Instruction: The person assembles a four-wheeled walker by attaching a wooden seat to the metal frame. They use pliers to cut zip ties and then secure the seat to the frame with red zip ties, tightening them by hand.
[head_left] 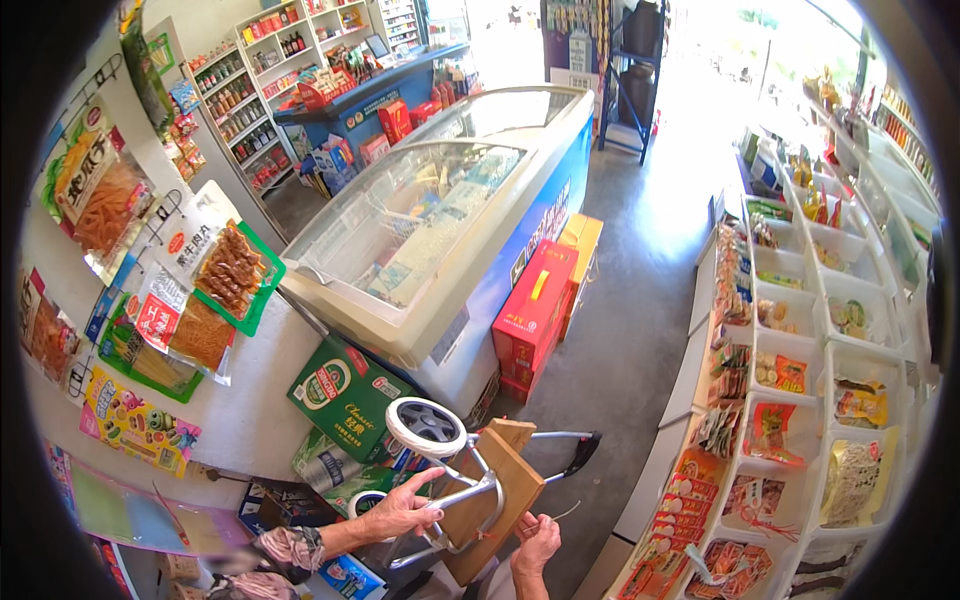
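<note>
Thin strand point(569, 509) apparently being worked at wheeled frame point(518, 472), tipped nr freezer point(400, 345). Strand's seemingly pinched by R hand point(537, 546), fingers curled; L hand point(402, 508) half open by tubing point(470, 493), firm grip can't be told. Next move: steady frame & strand control needed.

From my distance, I saw a glass-topped chest freezer point(395, 340). Beside its blue side stood a red carton point(525, 330) with yellow handle point(540, 284), and behind this one an orange-yellow carton point(583, 243). A green carton point(345, 395) was near the freezer's closer end. Snack packets point(235, 275) hung at left; white bins point(822, 385) held packaged food point(788, 374) at right.
</note>
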